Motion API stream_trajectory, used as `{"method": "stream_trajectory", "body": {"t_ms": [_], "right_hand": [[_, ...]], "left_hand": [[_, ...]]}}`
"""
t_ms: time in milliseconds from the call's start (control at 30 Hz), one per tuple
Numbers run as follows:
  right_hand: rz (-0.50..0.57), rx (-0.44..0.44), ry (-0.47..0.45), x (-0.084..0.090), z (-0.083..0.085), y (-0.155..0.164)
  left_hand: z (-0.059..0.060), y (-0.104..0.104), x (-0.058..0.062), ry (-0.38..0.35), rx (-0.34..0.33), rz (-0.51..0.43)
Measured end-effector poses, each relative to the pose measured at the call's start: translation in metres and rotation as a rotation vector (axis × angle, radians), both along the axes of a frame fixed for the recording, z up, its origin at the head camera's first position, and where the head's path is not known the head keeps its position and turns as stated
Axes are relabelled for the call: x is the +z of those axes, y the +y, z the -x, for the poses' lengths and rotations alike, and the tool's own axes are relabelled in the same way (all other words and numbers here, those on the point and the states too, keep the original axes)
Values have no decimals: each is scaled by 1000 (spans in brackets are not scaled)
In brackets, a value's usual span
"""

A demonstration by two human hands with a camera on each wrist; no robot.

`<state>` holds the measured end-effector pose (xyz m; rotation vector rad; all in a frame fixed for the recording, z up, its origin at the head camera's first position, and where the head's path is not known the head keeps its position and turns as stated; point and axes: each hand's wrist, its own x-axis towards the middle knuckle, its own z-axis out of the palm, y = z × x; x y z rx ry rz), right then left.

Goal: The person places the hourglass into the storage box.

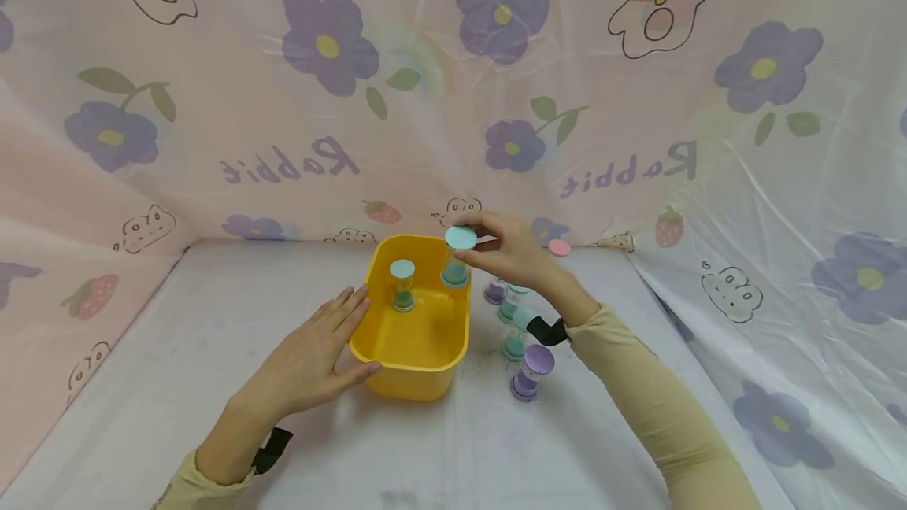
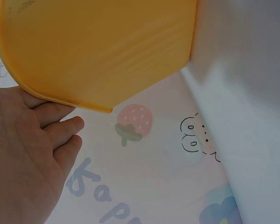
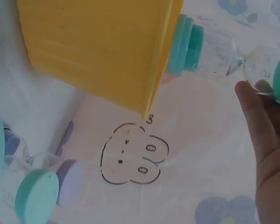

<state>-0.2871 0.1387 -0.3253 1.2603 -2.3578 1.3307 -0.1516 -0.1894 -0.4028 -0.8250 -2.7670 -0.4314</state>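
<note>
Meanwhile the right hand pinched a teal-capped sand timer over the yellow tub (another timer stood inside), while the left hand, fingers straight, pressed the tub's side.

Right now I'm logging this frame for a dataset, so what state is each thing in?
yellow tub: upright, open, on the table.
timer in the tub: standing upright, untouched.
held timer: upright over the tub's far rim, right hand pinching its top.
left hand: fingers straight, flat against the tub's side.
timers beside the tub: standing on the table.
</note>
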Motion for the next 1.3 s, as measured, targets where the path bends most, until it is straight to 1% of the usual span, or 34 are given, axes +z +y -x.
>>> {"method": "stream_trajectory", "body": {"t_ms": [133,300,600,767,867,967,1067,1200,1300], "right_hand": [[-56,29,-23,-2,1,-11],[-116,46,-77,-4,1,-21],[-192,72,-132,-14,6,-37],[-242,71,-171,-22,9,-45],[-263,89,-185,-25,10,-51],[-282,101,-217,-29,12,-56],[-304,101,-241,-32,13,-60],[-318,118,-229,-37,14,-66],[-334,135,-224,-41,15,-69]], "left_hand": [[0,0,-1,-1,1,1],[0,0,-1,-5,4,3],[1,-1,-1,11,3,5],[1,-1,-1,-8,8,13],[1,-1,-1,-15,7,13],[1,-1,-1,-26,8,11],[1,-1,-1,-20,3,11],[0,-1,0,-9,-2,9],[0,0,1,-14,-1,6]]}}
